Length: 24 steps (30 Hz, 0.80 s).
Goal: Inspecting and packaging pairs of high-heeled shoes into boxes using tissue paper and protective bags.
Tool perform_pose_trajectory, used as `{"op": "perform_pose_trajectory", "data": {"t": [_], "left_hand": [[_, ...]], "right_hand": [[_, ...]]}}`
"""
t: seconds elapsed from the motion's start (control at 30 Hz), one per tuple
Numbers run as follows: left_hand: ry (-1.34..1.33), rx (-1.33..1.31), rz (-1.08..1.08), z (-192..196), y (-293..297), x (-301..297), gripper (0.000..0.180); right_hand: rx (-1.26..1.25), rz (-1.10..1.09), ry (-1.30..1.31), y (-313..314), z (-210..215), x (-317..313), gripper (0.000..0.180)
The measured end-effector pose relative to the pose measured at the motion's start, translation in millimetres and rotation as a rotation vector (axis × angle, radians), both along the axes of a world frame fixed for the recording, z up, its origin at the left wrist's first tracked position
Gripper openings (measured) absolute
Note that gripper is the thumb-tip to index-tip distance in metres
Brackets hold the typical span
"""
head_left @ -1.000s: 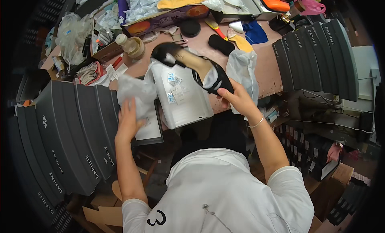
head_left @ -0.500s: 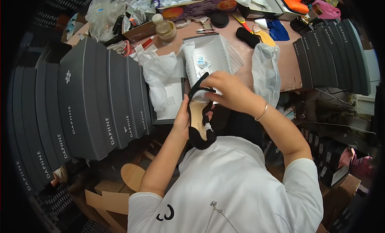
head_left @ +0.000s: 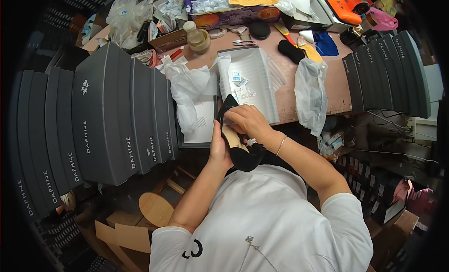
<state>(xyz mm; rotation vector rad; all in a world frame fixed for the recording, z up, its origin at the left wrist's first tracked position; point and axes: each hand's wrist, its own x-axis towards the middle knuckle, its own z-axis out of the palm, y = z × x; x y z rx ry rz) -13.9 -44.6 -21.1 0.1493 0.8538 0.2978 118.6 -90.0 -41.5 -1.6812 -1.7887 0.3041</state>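
A black shoe (head_left: 245, 160) with a tan insole is held in front of my chest, its toe toward me and its heel end pointing away. My left hand (head_left: 219, 146) grips it from the left side, the thumb along its edge. My right hand (head_left: 251, 123), fingers bent together, is closed at the shoe's rear opening, where the fingertips are partly hidden. A small white piece (head_left: 251, 142) shows beside the insole. Just beyond my hands lies an open box lined with white wrap (head_left: 262, 85), holding small sachets (head_left: 237, 78).
White tissue paper (head_left: 189, 80) lies over another open box at left. Stacks of dark grey shoeboxes (head_left: 105, 117) rise at left, with more boxes (head_left: 390, 75) at right. A white plastic bag (head_left: 310, 92) hangs over the table edge. A bottle (head_left: 198, 39) stands behind.
My right hand has moved down and closer in, from the heel straps to the shoe's rear opening. The shoe has turned slightly, its toe shifting right.
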Motion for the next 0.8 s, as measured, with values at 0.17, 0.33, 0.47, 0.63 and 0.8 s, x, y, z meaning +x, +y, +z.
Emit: {"op": "perform_pose_trajectory", "data": {"t": [0.17, 0.33, 0.47, 0.63, 0.8], "left_hand": [[-0.043, 0.111, -0.033, 9, 18, 4, 0.066], [-0.158, 0.160, -0.121, 14, 22, 0, 0.075], [-0.085, 0.161, -0.072, 9, 15, 10, 0.077], [-0.065, 0.189, -0.065, 8, 7, 11, 0.072], [0.018, 0.157, 0.058, -10, 1, 10, 0.071]], "right_hand": [[-0.164, -0.070, 0.064, 28, 17, 2, 0.040], [-0.155, -0.055, 0.279, 10, 38, 4, 0.041], [-0.037, -0.158, -0.006, 13, 46, 8, 0.043], [-0.222, -0.160, 0.052, 25, 25, 9, 0.044], [-0.018, -0.018, 0.101, 32, 5, 9, 0.039]]}}
